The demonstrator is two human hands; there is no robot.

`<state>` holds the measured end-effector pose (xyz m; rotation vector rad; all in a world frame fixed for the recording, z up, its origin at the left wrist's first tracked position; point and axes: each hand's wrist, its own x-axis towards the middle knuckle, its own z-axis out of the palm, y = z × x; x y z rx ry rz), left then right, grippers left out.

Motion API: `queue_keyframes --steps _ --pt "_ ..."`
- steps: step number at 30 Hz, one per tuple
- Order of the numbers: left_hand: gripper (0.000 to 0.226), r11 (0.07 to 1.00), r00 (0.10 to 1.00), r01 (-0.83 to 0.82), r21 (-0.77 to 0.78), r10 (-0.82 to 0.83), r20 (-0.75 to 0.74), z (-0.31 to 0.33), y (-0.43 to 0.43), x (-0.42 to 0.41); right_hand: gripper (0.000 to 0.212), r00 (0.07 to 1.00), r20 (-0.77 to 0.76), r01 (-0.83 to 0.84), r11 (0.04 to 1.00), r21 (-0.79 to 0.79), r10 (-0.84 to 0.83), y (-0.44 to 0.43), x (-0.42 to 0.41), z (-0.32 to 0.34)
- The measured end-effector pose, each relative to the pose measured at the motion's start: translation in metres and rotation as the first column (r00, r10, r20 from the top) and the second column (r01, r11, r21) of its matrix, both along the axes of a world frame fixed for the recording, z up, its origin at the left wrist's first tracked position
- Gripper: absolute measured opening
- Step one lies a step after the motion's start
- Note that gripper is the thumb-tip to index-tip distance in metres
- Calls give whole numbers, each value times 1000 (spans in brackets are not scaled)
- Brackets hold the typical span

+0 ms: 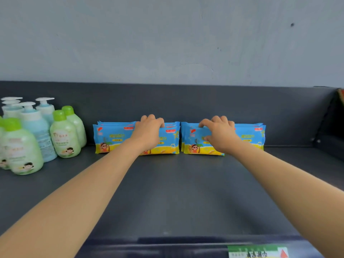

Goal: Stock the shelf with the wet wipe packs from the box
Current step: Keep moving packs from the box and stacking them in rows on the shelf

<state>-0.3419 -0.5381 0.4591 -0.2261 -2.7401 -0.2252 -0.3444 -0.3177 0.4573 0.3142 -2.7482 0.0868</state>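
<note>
Wet wipe packs are held upright at the back of the shelf (186, 192) by both hands.

The left hand (149, 132) is closed over the top of the left wet wipe pack (163, 144), and the right hand (218, 134) is closed over the right wet wipe pack (197, 146). More packs are stood behind them. Green bottles (64, 135) are seen at the left.

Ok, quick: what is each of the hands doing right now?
Left hand: closed on the front wet wipe pack of the left stack.
Right hand: closed on the front pack of the right stack.
</note>
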Motion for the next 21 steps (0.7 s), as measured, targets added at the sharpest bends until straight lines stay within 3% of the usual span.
queue_keyframes --steps 5,14,21 --pt "45 997 997 25 -76 -30 -67 -6 0 1 56 999 -47 -9 997 72 13 -1 1 -9" --pt "56 985 994 25 -171 -42 -96 -6 3 9 67 992 -123 -6 999 39 11 2 7 -12" --pt "66 983 995 -6 -185 -13 -101 -5 4 21 54 985 -169 -33 998 -48 25 15 24 -4"
